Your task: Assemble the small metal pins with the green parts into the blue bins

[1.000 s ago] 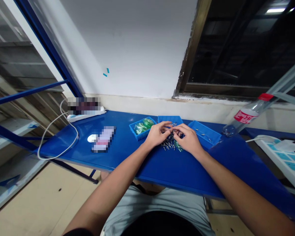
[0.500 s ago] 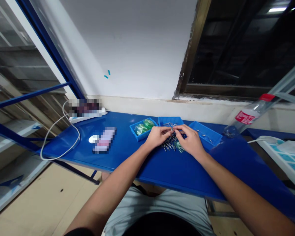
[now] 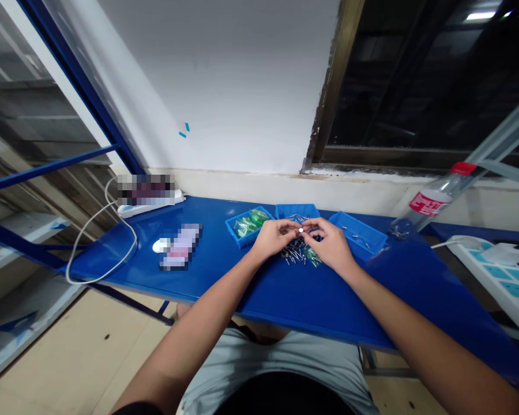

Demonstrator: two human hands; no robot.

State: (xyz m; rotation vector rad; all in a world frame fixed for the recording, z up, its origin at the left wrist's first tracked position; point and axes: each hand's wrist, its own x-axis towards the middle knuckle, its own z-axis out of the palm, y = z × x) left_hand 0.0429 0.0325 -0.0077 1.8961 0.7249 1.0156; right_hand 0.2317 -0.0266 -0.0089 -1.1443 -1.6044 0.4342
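My left hand (image 3: pixel 273 237) and my right hand (image 3: pixel 331 245) meet fingertip to fingertip over a pile of small metal pins and green parts (image 3: pixel 300 254) on the blue table (image 3: pixel 285 294). Between the fingertips of both hands sits a small round white piece (image 3: pixel 301 230); both hands are pinched on it. Just behind the hands stand three blue trays: the left tray (image 3: pixel 247 225) holds green bags, the middle tray (image 3: pixel 297 211) holds metal parts, the right tray (image 3: pixel 358 233) holds a few pins.
A white power strip (image 3: pixel 149 202) with a looping cable (image 3: pixel 99 253) lies at the table's far left. A blurred flat object (image 3: pixel 180 246) lies beside a white disc (image 3: pixel 160 245). A plastic bottle (image 3: pixel 432 202) leans at the right, a second power strip (image 3: pixel 501 279) beyond it.
Both hands have stayed over the pile, fingers working together. A small white round piece now shows between the fingertips. The view has shifted slightly.
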